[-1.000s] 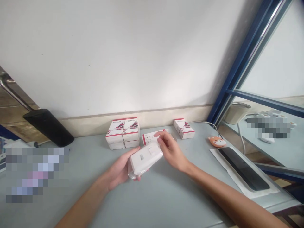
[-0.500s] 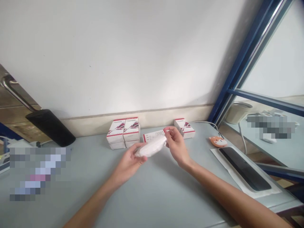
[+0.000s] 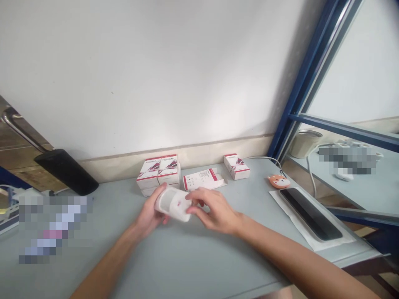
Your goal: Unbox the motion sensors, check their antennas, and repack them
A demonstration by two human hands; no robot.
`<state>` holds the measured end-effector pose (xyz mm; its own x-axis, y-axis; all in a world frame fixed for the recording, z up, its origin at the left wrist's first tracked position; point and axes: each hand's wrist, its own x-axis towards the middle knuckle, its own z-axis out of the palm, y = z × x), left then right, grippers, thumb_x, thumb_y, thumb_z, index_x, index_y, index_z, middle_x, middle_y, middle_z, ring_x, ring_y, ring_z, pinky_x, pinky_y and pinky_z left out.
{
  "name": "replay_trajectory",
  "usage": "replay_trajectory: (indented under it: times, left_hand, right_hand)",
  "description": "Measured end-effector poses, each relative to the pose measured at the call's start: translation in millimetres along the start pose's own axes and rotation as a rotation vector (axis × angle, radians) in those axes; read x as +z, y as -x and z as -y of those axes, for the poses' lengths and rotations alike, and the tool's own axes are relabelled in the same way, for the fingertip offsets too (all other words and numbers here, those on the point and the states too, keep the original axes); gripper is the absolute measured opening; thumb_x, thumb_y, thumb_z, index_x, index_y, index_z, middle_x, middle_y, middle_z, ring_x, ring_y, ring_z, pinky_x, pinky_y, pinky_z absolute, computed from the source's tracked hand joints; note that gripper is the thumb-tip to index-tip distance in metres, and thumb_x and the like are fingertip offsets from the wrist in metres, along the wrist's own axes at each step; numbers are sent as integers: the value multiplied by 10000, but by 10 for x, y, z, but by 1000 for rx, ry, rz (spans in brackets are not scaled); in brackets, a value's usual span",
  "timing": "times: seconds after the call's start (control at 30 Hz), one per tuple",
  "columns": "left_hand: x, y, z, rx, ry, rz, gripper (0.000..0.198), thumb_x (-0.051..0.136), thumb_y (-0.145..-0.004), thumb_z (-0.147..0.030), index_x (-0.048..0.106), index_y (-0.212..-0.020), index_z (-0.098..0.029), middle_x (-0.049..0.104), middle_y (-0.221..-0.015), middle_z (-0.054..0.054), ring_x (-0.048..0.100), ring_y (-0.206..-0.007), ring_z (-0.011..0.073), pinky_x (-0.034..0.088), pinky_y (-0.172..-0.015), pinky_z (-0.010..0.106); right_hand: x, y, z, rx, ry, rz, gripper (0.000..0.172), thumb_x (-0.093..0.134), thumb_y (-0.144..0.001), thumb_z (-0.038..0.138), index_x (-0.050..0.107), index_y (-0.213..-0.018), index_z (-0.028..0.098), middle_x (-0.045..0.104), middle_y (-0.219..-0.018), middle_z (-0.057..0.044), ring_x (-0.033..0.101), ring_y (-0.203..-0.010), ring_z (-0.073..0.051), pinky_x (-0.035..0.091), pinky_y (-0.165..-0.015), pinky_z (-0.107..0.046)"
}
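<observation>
A white rounded plastic device [image 3: 172, 203] with a small red mark on its face is held in front of me over the grey table [image 3: 187, 257]. My left hand [image 3: 149, 211] cups its left end. My right hand [image 3: 215, 209] presses its fingertips against its right end. Just beyond my hands lies an open white-and-red cardboard box [image 3: 203, 179]. To its left stands a stack of matching boxes [image 3: 158, 173], and to its right a single closed box [image 3: 236, 167]. The device's underside is hidden.
On the right, a black slab [image 3: 311, 214] lies on a white sheet [image 3: 307, 224], with a small orange fox-shaped item [image 3: 279, 181] beyond it. A white cable [image 3: 264, 158] runs along the table's back edge, below a blue metal frame [image 3: 299, 91]. Pixelated patches cover things at both sides.
The device has turned and now sits between both hands, its face showing. My right hand has moved from the open box's end onto the device. The view has shifted slightly.
</observation>
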<state>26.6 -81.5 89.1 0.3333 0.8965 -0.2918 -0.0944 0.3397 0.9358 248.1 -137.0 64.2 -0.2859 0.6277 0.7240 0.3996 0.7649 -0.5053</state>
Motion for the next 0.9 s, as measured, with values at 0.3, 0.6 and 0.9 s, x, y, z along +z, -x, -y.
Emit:
replay_trajectory:
  times: [0.3,0.6,0.9]
  left_hand:
    - [215,-133,-196,168,19,-209,510,671,-890,-637,701,-1082,-165,745,-825,32,702,-740,213,539,-623,268]
    - [851,-664,-178,680,-796,-58,626,728,-821,-645,644,-1289,-237,708,-1327,143,597,-1345,369,421,-1158,504]
    - [955,-731,83,658,-1047,-47,600,675,-928,-541,544,-1463,-305,641,-1444,118,649,-1268,367,508,-1012,462]
  right_hand:
    - [-221,-177,22,299,-341,214,618,749,-923,524,576,-1486,339,725,-1214,-39,660,-781,-162,563,-749,-304]
    - [-872,-314,-508,520,-30,-515,477,710,-901,499,639,-1290,232,736,-1165,-75,692,-914,-200,552,-852,-352]
    - [-722,-177,-761,611,37,-465,241,726,-831,406,624,-973,241,708,-898,-15,636,-793,-197,507,-764,-334]
